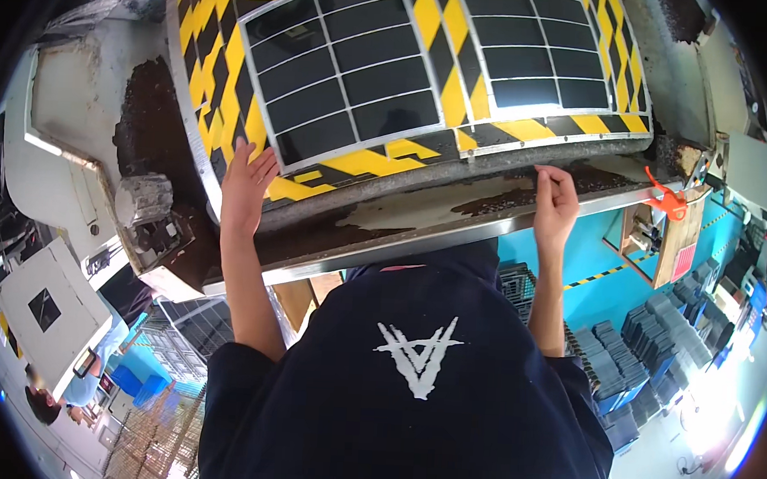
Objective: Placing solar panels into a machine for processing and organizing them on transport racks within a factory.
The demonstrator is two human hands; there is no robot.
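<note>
In front of me is a wide machine cover taped in yellow and black stripes. Two dark gridded panels are set into it, a left panel and a right panel. My left hand is at the cover's lower left corner, open, its fingers stretched out; whether it touches the surface I cannot tell. By the cover's lower right edge, my right hand has its fingers curled in toward the thumb. Anything inside that grip is hidden.
A metal rail runs between the cover and my body, beside a stained ledge. An orange-red lever sits at the right end. Stacked grey trays stand on the right. Another person is at the far left.
</note>
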